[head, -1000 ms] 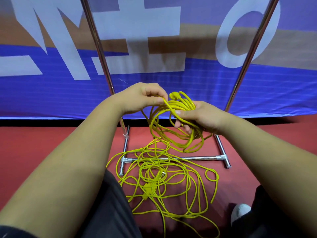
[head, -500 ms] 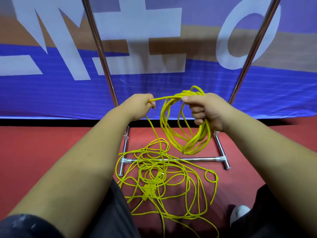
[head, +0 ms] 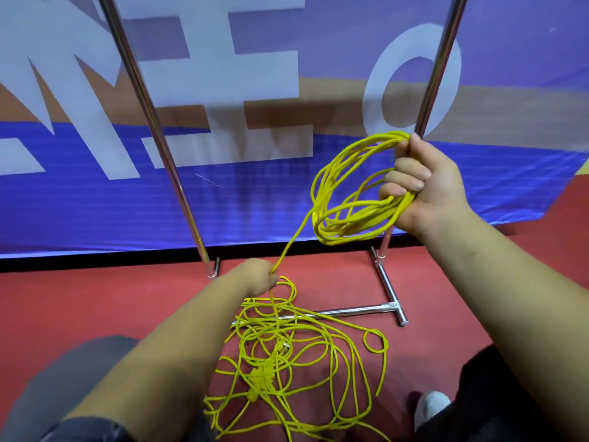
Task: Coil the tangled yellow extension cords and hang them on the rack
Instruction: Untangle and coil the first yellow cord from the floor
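My right hand (head: 424, 183) grips a coil of yellow cord (head: 344, 193) of several loops, held up at the right in front of the rack's right pole (head: 438, 65). One strand runs from the coil down and left to my left hand (head: 259, 277), which holds it low near the floor. Below lies the tangled yellow cord (head: 296, 355) in loose loops on the red floor, with a yellow plug (head: 258, 381) among them. The chrome rack (head: 350, 312) stands just behind the tangle; its top is out of view.
A blue and purple banner (head: 255, 202) with large white letters hangs behind the rack. The rack's left pole (head: 149, 122) slants up at the left. My knees in dark trousers and a white shoe (head: 430, 406) are at the bottom edge.
My left hand has dropped from beside the coil down to the floor tangle, sliding along the strand. My right hand has lifted the coil up and to the right.
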`<state>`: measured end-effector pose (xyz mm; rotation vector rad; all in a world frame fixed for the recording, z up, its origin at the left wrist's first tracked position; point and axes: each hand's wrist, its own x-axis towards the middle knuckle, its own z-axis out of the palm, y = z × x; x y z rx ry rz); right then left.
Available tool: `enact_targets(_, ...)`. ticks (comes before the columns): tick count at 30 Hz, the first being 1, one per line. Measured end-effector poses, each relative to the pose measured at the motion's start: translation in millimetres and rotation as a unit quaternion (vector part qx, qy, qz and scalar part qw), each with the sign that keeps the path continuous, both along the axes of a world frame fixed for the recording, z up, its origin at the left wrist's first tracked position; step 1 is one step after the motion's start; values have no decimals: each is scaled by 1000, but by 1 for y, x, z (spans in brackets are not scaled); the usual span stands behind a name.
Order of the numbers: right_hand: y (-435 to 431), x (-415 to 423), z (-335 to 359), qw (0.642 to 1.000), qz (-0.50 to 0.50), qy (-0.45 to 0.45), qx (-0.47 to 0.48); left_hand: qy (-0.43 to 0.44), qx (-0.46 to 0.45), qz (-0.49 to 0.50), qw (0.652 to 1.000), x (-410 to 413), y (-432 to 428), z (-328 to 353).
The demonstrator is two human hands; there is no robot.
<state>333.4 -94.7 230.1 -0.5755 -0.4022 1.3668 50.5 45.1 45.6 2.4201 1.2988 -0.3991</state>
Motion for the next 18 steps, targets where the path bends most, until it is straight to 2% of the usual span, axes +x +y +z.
enact_targets(9, -3, 29, -8, 995, -92, 9, -28, -27, -156, 22, 987, 11, -39, -37)
enact_targets(14, -1, 36, -15, 990, -128, -22, -60, 15, -144, 25, 989, 12, -52, -40)
enact_targets(16, 1, 36, -17, 986, -142, -35, -77, -27, -157, 66, 985, 15, -53, -43)
enact_targets(18, 2, 32, -17, 982, -156, -52, -92, -61, -122, 90, 987, 20, -53, -33)
